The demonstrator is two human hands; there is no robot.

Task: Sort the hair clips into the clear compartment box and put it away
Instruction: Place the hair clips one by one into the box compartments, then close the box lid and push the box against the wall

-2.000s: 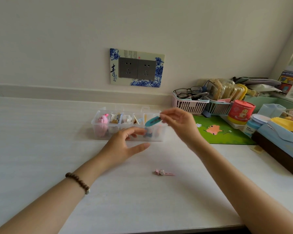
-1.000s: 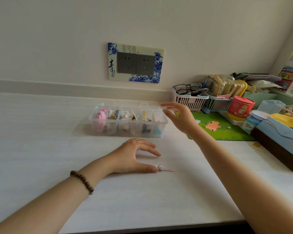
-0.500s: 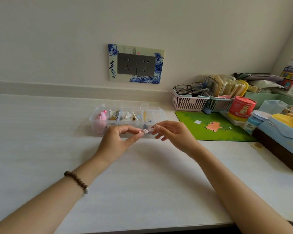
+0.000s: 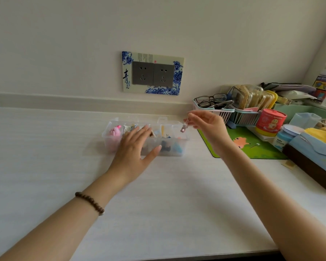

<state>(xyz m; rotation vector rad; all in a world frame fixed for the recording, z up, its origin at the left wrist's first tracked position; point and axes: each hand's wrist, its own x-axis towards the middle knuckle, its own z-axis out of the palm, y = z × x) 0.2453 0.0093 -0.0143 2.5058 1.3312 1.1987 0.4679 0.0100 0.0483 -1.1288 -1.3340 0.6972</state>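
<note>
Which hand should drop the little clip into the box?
The right hand: it already pinches the small clip above the clear box at its right end. The left hand is open and empty.

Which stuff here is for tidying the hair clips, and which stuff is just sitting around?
For the job:
- clear plastic compartment box
- small pink hair clip, pinched in the right hand
- left hand, open, in front of the box

Just lying about:
- black-framed glasses in the pink plastic basket
- red round tin
- green cartoon mat
</note>
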